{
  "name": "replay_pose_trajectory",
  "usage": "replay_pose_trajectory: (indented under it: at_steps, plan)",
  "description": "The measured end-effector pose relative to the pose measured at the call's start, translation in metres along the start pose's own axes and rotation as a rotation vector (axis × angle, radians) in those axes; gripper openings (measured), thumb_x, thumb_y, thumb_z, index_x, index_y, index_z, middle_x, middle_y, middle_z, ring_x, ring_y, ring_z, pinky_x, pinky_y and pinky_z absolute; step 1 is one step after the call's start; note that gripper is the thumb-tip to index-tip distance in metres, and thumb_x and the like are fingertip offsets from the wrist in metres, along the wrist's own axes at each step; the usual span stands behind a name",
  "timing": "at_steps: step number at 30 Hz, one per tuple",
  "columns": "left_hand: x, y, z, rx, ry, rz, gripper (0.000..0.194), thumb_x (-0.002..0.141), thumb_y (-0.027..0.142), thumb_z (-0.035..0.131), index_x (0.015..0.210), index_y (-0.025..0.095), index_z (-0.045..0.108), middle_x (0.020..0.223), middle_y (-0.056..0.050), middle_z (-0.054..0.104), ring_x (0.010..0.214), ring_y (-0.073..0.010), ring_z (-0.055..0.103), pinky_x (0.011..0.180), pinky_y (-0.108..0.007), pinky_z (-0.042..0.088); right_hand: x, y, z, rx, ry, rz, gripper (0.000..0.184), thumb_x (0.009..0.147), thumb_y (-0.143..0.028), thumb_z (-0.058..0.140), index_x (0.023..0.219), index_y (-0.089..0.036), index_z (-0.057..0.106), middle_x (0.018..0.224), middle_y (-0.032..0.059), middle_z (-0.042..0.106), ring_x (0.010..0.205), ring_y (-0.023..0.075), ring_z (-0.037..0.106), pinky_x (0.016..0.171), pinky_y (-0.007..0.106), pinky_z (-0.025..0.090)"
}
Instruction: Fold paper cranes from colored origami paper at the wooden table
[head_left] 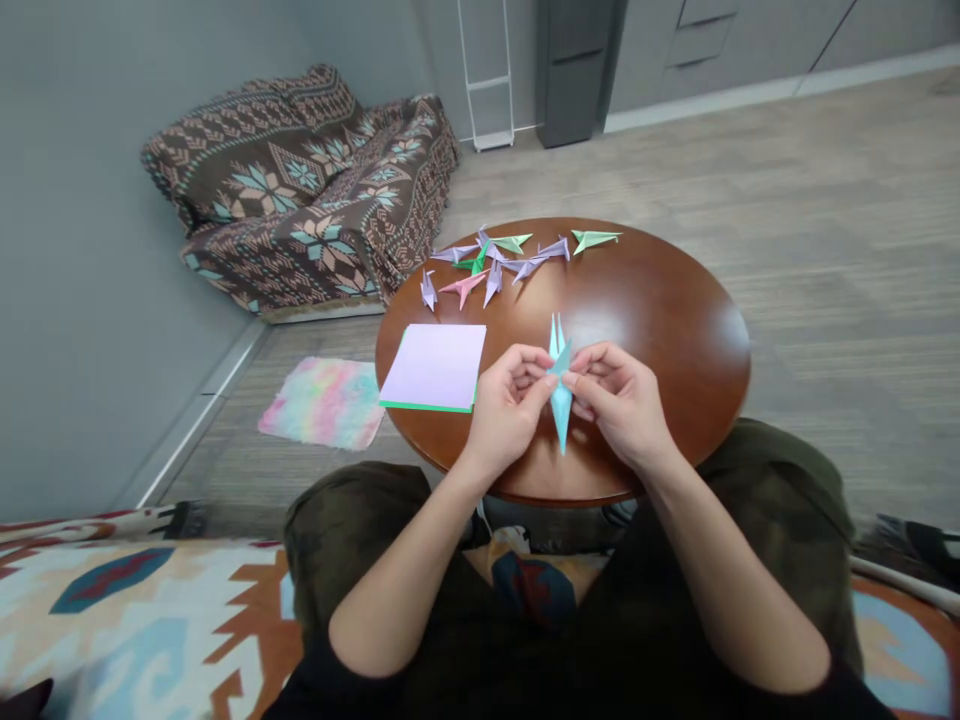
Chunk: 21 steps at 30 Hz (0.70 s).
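Observation:
My left hand [510, 408] and my right hand [619, 405] both pinch a pale blue origami crane [561, 385] from either side, above the near part of a round wooden table [664, 335]. The crane's pointed ends stick out above and below my fingers. To the left of my left hand lies a stack of lilac paper [433, 367] with a green sheet showing under its edge. Several folded paper cranes lie at the table's far side, among them a pink one [463, 288], a lilac one [492, 282] and a mint green one [596, 238].
A sofa under a brown patterned throw [300, 190] stands against the far left wall. A pastel tie-dye cloth [326, 402] lies on the floor left of the table. A patterned rug [135, 620] lies below my arms. A grey cabinet [574, 70] stands at the back.

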<state>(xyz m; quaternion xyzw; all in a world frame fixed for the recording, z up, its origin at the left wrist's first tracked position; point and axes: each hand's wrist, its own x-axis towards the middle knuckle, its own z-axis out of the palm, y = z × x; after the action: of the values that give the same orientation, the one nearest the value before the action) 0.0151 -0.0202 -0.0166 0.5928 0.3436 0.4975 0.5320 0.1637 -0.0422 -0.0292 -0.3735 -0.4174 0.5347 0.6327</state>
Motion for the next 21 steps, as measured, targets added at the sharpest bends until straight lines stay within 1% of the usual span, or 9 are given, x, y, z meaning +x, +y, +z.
replay_pose_trajectory:
  at_steps: [2,7,10,13,15,17,18,19,21]
  plan:
    - [0.002,0.001,-0.002,-0.01,0.016,-0.024,0.018,0.084,0.024,0.077,0.091,0.018,0.062,0.076,0.002,0.066,0.07,-0.0115,0.063,0.07,-0.022,0.051,0.0,-0.001,-0.001,-0.025,-0.034,0.004,0.031,0.073,-0.03,0.092,0.081,-0.02,0.064,0.06,-0.0069,0.057,0.043,0.0059,0.047,0.04,0.02,0.036]
    - [0.003,0.003,-0.006,-0.001,-0.043,-0.023,0.016,0.085,0.024,0.075,0.091,0.018,0.061,0.074,0.003,0.066,0.069,-0.012,0.064,0.069,-0.023,0.05,-0.001,-0.002,-0.002,-0.03,-0.045,-0.007,0.033,0.071,-0.026,0.092,0.088,-0.021,0.064,0.065,-0.0065,0.063,0.045,0.0077,0.055,0.043,0.02,0.044]
    - [0.001,0.003,-0.005,-0.009,-0.063,-0.004,0.017,0.086,0.022,0.073,0.095,0.019,0.059,0.074,0.003,0.067,0.068,-0.0121,0.066,0.068,-0.022,0.05,0.0,0.0,-0.001,-0.007,-0.022,0.014,0.037,0.068,-0.027,0.094,0.087,-0.021,0.063,0.063,-0.0071,0.063,0.042,0.0066,0.052,0.04,0.019,0.042]
    - [0.001,0.004,-0.004,0.029,-0.013,-0.011,0.027,0.086,0.02,0.074,0.106,0.02,0.057,0.073,0.004,0.069,0.066,-0.0118,0.065,0.067,-0.022,0.048,0.001,0.0,0.0,-0.023,0.022,0.027,0.038,0.066,-0.029,0.095,0.088,-0.019,0.065,0.066,-0.0057,0.066,0.041,0.0063,0.051,0.038,0.02,0.039]
    - [0.002,0.005,-0.006,0.064,-0.002,-0.032,0.032,0.085,0.022,0.077,0.112,0.02,0.058,0.077,0.003,0.072,0.068,-0.0124,0.065,0.068,-0.023,0.049,0.0,-0.002,0.0,-0.086,0.025,0.008,0.032,0.071,-0.03,0.092,0.089,-0.018,0.068,0.066,-0.0043,0.066,0.041,0.0074,0.053,0.038,0.021,0.04]
    - [0.003,0.005,-0.008,0.102,0.0,-0.027,0.028,0.086,0.029,0.08,0.107,0.019,0.064,0.087,-0.002,0.076,0.076,-0.0137,0.067,0.073,-0.024,0.05,-0.003,-0.005,-0.001,-0.186,0.013,-0.057,0.021,0.08,-0.03,0.086,0.087,-0.018,0.069,0.062,-0.0037,0.064,0.041,0.0091,0.054,0.039,0.023,0.042]
    - [0.004,0.006,-0.009,0.113,0.019,-0.016,0.025,0.088,0.035,0.078,0.101,0.018,0.067,0.091,-0.003,0.076,0.08,-0.0142,0.068,0.075,-0.024,0.05,-0.005,-0.007,-0.002,-0.242,0.022,-0.116,0.015,0.086,-0.029,0.081,0.087,-0.019,0.07,0.062,-0.0035,0.063,0.042,0.0098,0.054,0.041,0.024,0.043]
    - [0.004,0.006,-0.01,0.105,0.047,-0.016,0.027,0.091,0.043,0.075,0.096,0.017,0.07,0.09,-0.005,0.075,0.08,-0.0141,0.067,0.073,-0.024,0.05,-0.006,-0.008,-0.004,-0.308,0.047,-0.201,0.01,0.09,-0.027,0.077,0.088,-0.02,0.07,0.064,-0.0027,0.064,0.045,0.0106,0.056,0.043,0.025,0.045]
    - [0.004,0.007,-0.011,0.008,0.055,-0.097,0.046,0.096,0.059,0.063,0.091,0.015,0.074,0.082,-0.006,0.072,0.073,-0.0135,0.064,0.067,-0.024,0.05,-0.008,-0.011,-0.008,-0.491,0.118,-0.449,0.004,0.094,-0.019,0.07,0.092,-0.022,0.07,0.077,0.0006,0.067,0.058,0.0134,0.062,0.052,0.027,0.051]
